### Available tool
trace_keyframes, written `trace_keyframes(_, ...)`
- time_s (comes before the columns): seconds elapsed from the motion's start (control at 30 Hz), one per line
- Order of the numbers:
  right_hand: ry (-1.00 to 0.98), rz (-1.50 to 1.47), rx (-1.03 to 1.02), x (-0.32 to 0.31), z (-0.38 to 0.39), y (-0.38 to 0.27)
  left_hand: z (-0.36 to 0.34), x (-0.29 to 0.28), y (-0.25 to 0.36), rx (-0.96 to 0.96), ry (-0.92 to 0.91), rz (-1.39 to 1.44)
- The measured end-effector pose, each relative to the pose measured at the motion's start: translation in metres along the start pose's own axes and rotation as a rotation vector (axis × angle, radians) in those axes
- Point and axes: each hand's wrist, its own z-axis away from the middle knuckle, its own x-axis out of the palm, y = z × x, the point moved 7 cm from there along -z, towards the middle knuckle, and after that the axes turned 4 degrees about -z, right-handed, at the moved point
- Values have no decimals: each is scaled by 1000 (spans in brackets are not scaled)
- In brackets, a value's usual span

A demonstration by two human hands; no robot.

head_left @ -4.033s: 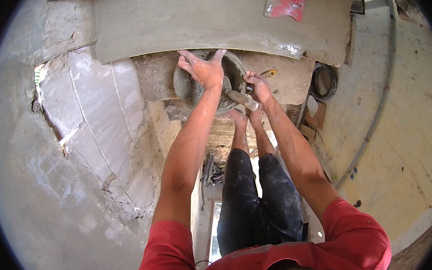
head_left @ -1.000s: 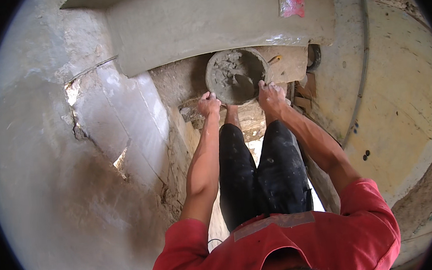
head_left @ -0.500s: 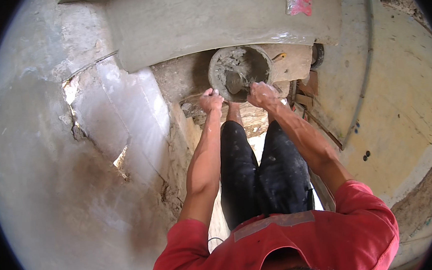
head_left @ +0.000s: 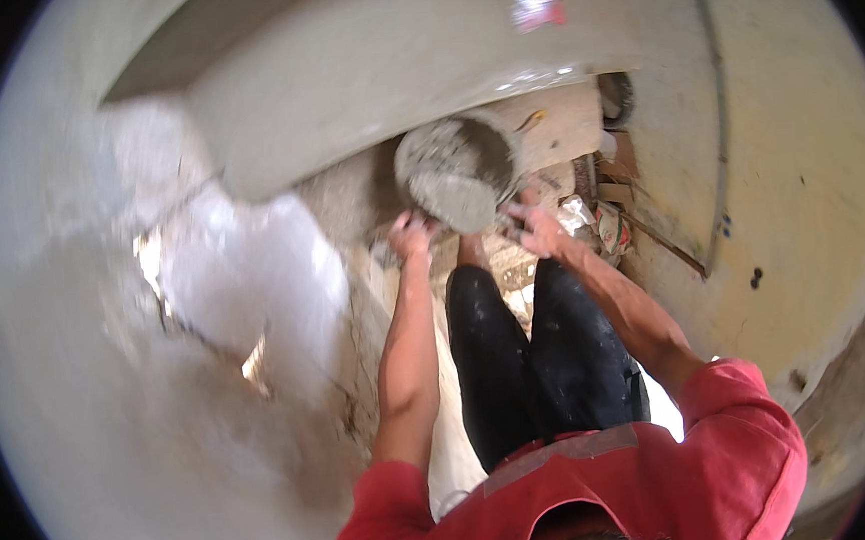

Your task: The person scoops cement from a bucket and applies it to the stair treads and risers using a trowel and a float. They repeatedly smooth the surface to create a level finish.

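- Head view: a round bucket (head_left: 506, 156) of grey mortar (head_left: 444, 147) sits at 12 o'clock from the person's knees, with both hands at its near side; twelve points away from the body throughout.
- Left hand (head_left: 411, 234): fingers curled at the bucket's 7 o'clock edge. Blur hides whether they grip the rim or only rest by it. From here the bucket's middle lies toward 1 o'clock.
- Right hand (head_left: 540, 230): fingers partly bent at the bucket's 4 to 5 o'clock side, apparently on the handle end of a trowel; the closure is smeared, so I cannot tell. From it the bucket's middle lies toward 10 to 11 o'clock.
- The trowel blade (head_left: 460, 202), seemingly loaded with mortar, overlaps the bucket's near rim at 6 o'clock. Its long axis appears to run from 10 toward 4 o'clock, the 4 o'clock end meeting the right fingers. The left hand looks slightly nearer the bucket's middle.
- A smooth grey slab (head_left: 339, 86) spans 11 to 1 o'clock beyond the bucket; a yellow-handled tool (head_left: 532, 120) lies at its 2 o'clock.
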Motion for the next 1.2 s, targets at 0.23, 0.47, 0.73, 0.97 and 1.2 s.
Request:
trace_keyframes(0.23, 247, -519, -28, -80, 78, -3, 7, -21, 14, 64, -18, -249)
trace_keyframes(0.47, 697, -753, -102, -165, 135, 50, 119, 83, 114, 983, 45, -886)
trace_keyframes(0.73, 948, -634, 61, -260, 104, 112, 189, 328, 221, 1496, -171, -1240)
trace_keyframes(0.97, 1041, -283, 48, -330, 28, 110, 149, 427, 257, 1414, -71, -1651)
trace_keyframes(1.2, 1039, -128, 67, -380, -43, 78, 144, 437, 264, 1101, 12, -2050)
